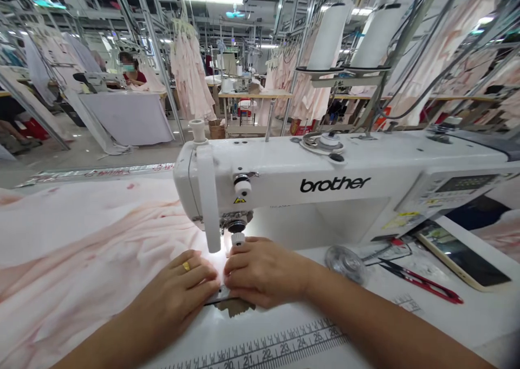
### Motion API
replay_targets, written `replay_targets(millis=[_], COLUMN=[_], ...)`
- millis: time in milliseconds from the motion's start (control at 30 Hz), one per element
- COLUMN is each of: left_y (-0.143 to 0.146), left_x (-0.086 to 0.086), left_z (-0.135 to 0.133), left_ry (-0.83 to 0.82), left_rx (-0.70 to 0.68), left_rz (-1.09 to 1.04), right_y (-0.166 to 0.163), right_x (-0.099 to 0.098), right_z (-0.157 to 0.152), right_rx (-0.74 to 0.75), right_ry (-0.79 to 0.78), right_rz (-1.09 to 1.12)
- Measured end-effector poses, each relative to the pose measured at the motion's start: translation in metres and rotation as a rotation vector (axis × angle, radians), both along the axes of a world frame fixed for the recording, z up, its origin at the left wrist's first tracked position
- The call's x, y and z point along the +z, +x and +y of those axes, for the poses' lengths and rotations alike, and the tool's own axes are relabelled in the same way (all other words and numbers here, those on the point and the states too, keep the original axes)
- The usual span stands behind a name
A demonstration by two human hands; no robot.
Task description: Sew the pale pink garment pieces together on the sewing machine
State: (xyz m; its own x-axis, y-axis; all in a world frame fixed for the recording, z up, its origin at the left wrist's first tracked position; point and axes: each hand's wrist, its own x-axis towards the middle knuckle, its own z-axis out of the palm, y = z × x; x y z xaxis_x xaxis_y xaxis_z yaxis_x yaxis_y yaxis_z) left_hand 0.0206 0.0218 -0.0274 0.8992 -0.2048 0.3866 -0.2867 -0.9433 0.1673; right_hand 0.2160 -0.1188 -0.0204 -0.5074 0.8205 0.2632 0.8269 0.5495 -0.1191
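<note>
A white sewing machine (280,166) marked "brother" stands in front of me, its lit needle area low at the left end. Pale pink fabric (122,233) spreads over the table on the left and runs in under the presser foot area. My left hand (184,285), with a gold ring, is closed on the fabric just left of the needle. Close beside it on the right, my right hand (264,271) has its fingers curled and pressed together at the fabric edge. The needle tip and the pinched cloth are mostly hidden by my fingers.
Red-handled thread snips (426,285), a phone (463,255) and a clear round object (345,263) lie right of my right arm. A printed ruler (272,353) crosses the table's front. Thread cones (329,36) stand above. A co-worker (132,71) sits at the far left.
</note>
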Motion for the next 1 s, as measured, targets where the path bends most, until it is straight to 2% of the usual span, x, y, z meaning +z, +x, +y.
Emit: replay_targets(millis=[233, 567, 767, 1000], left_y=[0.006, 0.018, 0.022, 0.025], left_x=[0.003, -0.004, -0.002, -0.001], left_z=[0.012, 0.034, 0.039, 0.041], left_ry=[0.172, 0.169, 0.102, 0.103], left_rx=[-0.013, 0.049, 0.081, 0.119], left_rz=[-0.149, -0.092, -0.1, -0.094], right_y=[-0.004, -0.01, -0.008, -0.007], right_x=[0.002, 0.002, -0.003, -0.006], right_z=[0.001, 0.004, 0.007, 0.009], right_rx=[-0.154, -0.397, -0.449, -0.458], right_ry=[0.001, -0.041, -0.043, -0.02], right_rz=[-0.046, -0.082, -0.082, -0.092])
